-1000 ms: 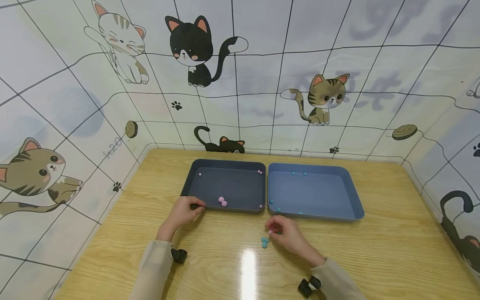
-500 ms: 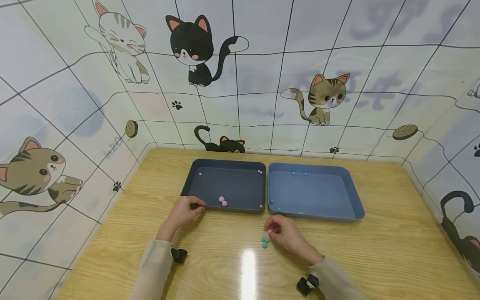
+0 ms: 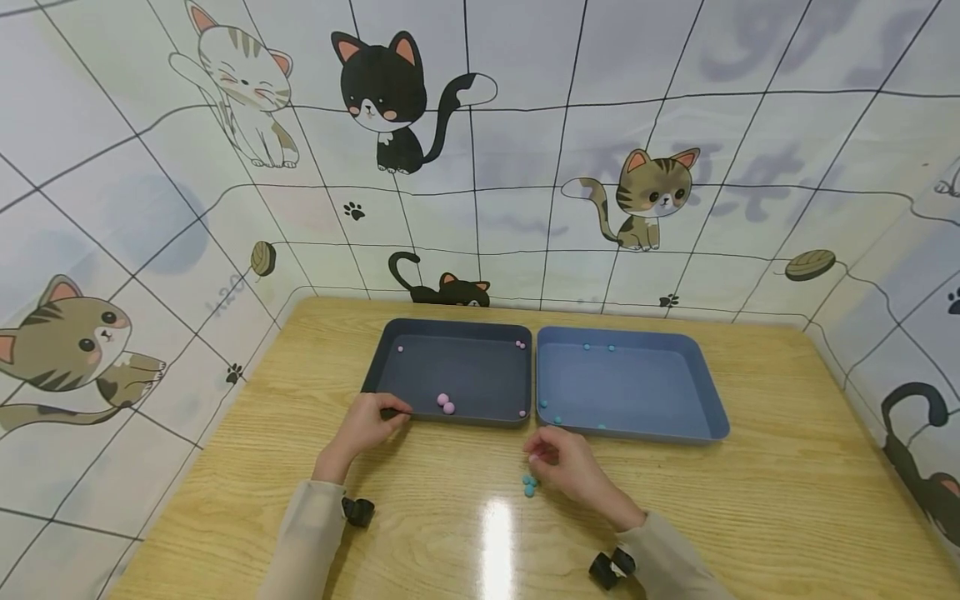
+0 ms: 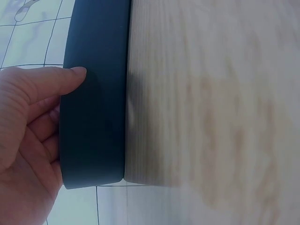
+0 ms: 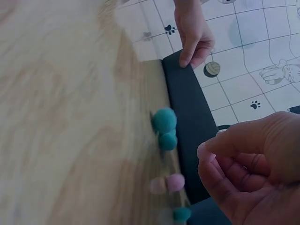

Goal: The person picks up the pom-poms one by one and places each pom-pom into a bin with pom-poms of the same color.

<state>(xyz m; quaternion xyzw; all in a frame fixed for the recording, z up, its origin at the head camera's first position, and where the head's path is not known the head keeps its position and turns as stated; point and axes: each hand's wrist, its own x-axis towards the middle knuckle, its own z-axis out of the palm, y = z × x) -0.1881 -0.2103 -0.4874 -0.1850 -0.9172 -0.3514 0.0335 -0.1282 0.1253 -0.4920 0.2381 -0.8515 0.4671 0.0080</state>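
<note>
My left hand (image 3: 369, 425) grips the near left corner of the dark tray (image 3: 461, 419); in the left wrist view its thumb lies on the outer wall (image 4: 96, 126) and the other fingers are behind the rim. Just in front of the trays, my right hand (image 3: 573, 467) pinches a small pink ball (image 5: 205, 152) between thumb and fingertip, mostly covered by them. Beside those fingers, several teal balls (image 3: 529, 490) lie clustered on the table. The right wrist view also shows another pink ball (image 5: 176, 183) and a teal ball (image 5: 182, 214) under the hand.
Several pink balls (image 3: 448, 408) lie in the dark tray, two of them larger. To its right stands a blue tray (image 3: 630, 383) with several teal balls (image 3: 611, 348) along its edges. A cat-patterned backdrop (image 3: 517, 150) rises behind the wooden table (image 3: 435, 517).
My right hand has shifted slightly left and away from me, toward the dark tray, with the pink ball at its fingertips. My left hand stays on the tray corner.
</note>
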